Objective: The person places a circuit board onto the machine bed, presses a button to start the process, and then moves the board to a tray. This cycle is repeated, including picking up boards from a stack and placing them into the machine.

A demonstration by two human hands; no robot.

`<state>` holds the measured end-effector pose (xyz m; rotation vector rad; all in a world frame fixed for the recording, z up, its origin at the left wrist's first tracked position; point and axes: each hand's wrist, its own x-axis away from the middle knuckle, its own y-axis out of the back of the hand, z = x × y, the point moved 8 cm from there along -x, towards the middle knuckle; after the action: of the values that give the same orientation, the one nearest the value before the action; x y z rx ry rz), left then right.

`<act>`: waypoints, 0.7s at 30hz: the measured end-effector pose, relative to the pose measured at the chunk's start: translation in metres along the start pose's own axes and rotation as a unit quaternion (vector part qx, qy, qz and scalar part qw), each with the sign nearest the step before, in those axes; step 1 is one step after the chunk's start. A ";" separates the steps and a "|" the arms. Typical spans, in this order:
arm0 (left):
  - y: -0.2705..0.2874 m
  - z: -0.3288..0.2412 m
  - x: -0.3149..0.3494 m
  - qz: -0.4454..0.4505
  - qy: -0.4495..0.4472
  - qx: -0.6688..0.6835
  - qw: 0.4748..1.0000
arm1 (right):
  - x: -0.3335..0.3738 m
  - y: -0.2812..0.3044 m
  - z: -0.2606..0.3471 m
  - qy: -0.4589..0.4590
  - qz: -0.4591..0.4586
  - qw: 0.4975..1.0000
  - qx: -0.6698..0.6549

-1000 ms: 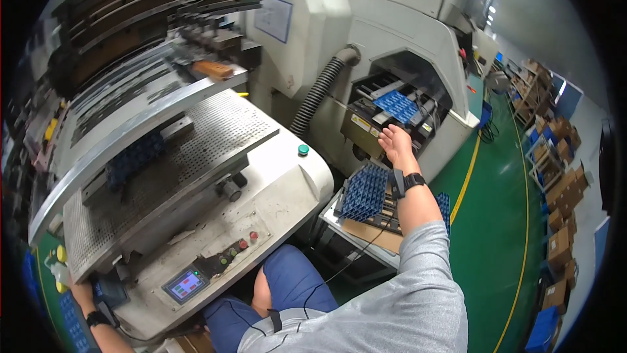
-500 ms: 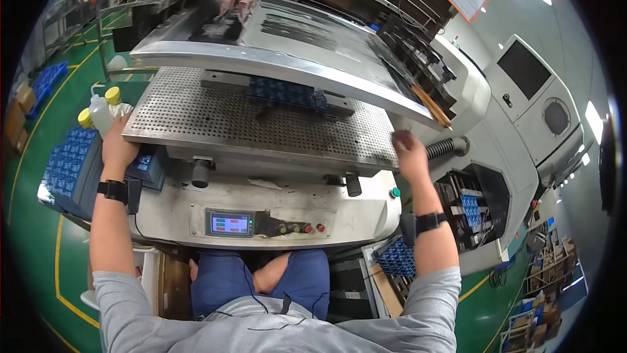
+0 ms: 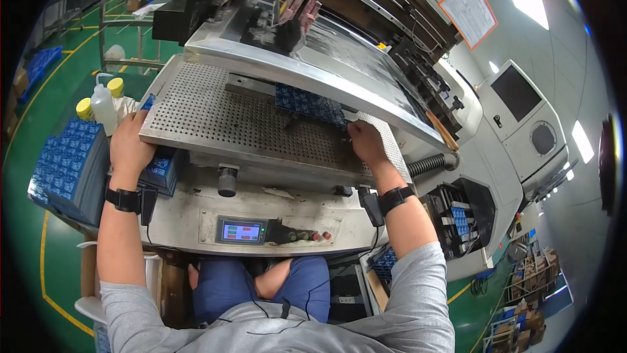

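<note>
A blue patterned panel (image 3: 307,101) lies on the perforated metal table (image 3: 215,108), partly under the raised screen frame (image 3: 300,72). My right hand (image 3: 368,144) is closed at the panel's right end, its fingertips pinching near the corner. At the table's left edge, my left hand (image 3: 130,144) is closed with its fingers partly hidden. Another bit of blue patterned panel (image 3: 149,101) shows just past those fingers. Below that hand sits a stack of similar panels (image 3: 160,171), and a taller stack (image 3: 68,163) stands to its left.
A white squeeze bottle (image 3: 102,101) and yellow-capped containers (image 3: 85,109) stand beyond the left stacks. On the machine front are a small screen (image 3: 241,229) and several buttons. A ribbed black hose (image 3: 428,166) and a rack holding a blue panel (image 3: 460,221) are at the right.
My right hand has moved left from the table's right edge to the panel under the frame. Blue panel now shows beyond my left fingers. The view has shifted.
</note>
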<state>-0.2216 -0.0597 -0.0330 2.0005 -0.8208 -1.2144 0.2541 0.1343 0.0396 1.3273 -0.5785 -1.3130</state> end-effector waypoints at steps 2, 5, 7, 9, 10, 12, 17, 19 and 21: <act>0.000 0.000 -0.001 0.001 0.001 -0.001 1.000 | -0.002 -0.002 0.003 -0.004 -0.009 1.000 -0.006; 0.001 0.001 -0.001 0.006 0.003 -0.007 1.000 | -0.008 -0.006 0.002 -0.015 -0.002 1.000 -0.017; 0.002 0.001 -0.001 0.013 0.014 -0.016 1.000 | -0.012 -0.009 -0.004 -0.023 0.012 0.999 -0.020; 0.004 -0.003 -0.001 0.011 0.010 -0.010 1.000 | -0.014 -0.010 -0.025 -0.093 0.008 0.981 -0.167; 0.005 -0.006 -0.001 0.011 0.007 -0.002 1.000 | -0.016 -0.008 -0.035 -0.095 0.005 0.981 -0.169; 0.003 -0.008 -0.002 0.009 -0.005 0.000 1.000 | -0.016 0.016 -0.058 -0.026 -0.089 0.979 -0.182; 0.001 -0.001 0.002 0.009 0.009 -0.003 1.000 | 0.039 0.051 -0.136 -0.229 -0.029 0.906 -0.354; -0.002 -0.003 0.001 0.012 0.010 -0.002 1.000 | 0.069 0.076 -0.169 -0.245 -0.020 0.891 -0.381; -0.002 -0.003 0.001 0.008 0.015 -0.008 1.000 | 0.100 0.096 -0.184 -0.273 -0.034 0.875 -0.398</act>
<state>-0.2180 -0.0591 -0.0338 1.9900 -0.8086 -1.1750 0.4788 0.0855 0.0457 0.2910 -0.2903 -1.7371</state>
